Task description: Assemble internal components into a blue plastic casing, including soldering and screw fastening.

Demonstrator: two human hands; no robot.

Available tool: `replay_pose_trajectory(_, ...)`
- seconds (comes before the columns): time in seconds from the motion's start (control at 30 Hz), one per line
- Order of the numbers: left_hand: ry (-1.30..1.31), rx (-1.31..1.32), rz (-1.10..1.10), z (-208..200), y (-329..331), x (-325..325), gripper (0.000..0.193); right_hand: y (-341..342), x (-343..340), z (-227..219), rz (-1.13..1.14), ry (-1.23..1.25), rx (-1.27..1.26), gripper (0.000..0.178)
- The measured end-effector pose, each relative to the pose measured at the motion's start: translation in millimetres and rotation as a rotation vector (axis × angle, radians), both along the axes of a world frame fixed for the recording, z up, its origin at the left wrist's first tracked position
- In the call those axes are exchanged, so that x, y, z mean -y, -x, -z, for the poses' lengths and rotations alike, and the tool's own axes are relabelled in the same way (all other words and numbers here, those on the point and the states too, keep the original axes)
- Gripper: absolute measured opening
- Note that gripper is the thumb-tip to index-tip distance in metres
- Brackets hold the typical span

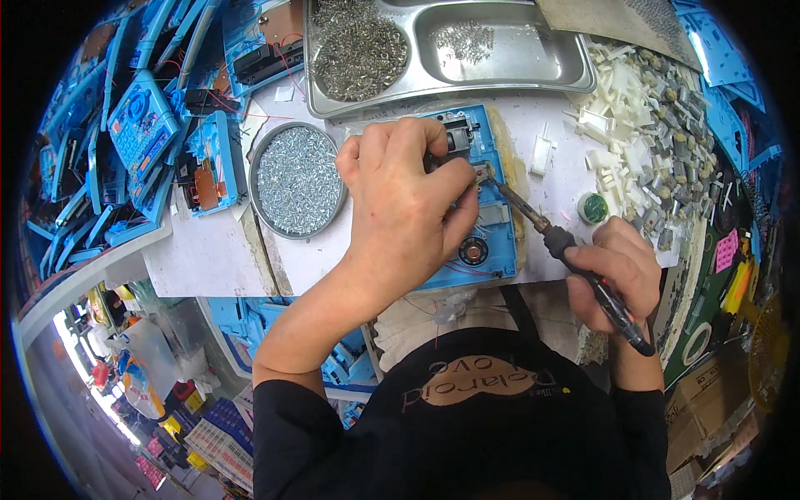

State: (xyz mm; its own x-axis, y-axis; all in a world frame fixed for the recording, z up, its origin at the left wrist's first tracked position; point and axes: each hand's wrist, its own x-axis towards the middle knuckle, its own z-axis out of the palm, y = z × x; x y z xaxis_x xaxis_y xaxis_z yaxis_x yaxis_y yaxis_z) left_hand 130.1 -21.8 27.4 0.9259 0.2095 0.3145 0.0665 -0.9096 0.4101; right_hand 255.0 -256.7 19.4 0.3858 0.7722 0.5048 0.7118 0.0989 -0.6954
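Note:
My right hand [621,271] is closed around the handle of a soldering iron [557,239]. The iron's metal tip points up and left into a blue plastic casing [500,250], reaching a small fitting in its middle. Over the casing's left side, my left hand [408,187] has its fingers bent and pinched together; what they grip is hidden behind them. Black parts sit at the casing's far end, and a small round speaker [473,251] with thin wires at its near end.
A round dish of small metal pieces [298,179] stands left of the casing. Beyond it lies a steel compartment tray [508,79] with metal bits. White plastic parts [612,133] and a small green-filled pot [592,207] are at the right. Blue casings [142,117] pile up at the far left.

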Motion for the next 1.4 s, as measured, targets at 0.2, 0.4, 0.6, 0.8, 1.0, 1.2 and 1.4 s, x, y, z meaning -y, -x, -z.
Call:
replay_pose_trajectory(0.2,-0.033,-0.011,-0.001,-3.0,-0.3,0.4,0.015,0.9,2.7,1.4,-0.003,-0.047,0.017,0.026)
replay_pose_trajectory(0.4,-0.035,-0.018,-0.004,-3.4,-0.5,0.7,0.014,-6.8,8.1,-0.3,0.000,-0.073,-0.007,0.022)
replay_pose_trajectory(0.6,-0.042,-0.028,-0.006,-5.6,-1.6,1.4,0.014,-7.9,8.1,-1.2,0.009,-0.089,-0.016,0.022)
replay_pose_trajectory(0.8,-0.041,-0.063,-0.010,-8.3,-1.5,2.3,0.012,-9.0,8.6,-3.9,0.016,-0.084,-0.037,0.025)
replay_pose_trajectory(1.0,-0.029,-0.055,-0.014,-7.8,-1.5,3.8,0.010,-8.9,8.5,-5.0,0.036,-0.075,-0.031,0.026)
replay_pose_trajectory(1.2,-0.038,-0.053,-0.011,-7.0,-1.0,4.1,0.010,-8.8,9.9,-4.5,0.044,-0.078,-0.031,0.023)
replay_pose_trajectory(1.4,-0.068,-0.062,-0.012,-8.3,-1.0,5.3,0.012,-9.0,10.6,-4.5,0.047,-0.064,-0.017,0.023)
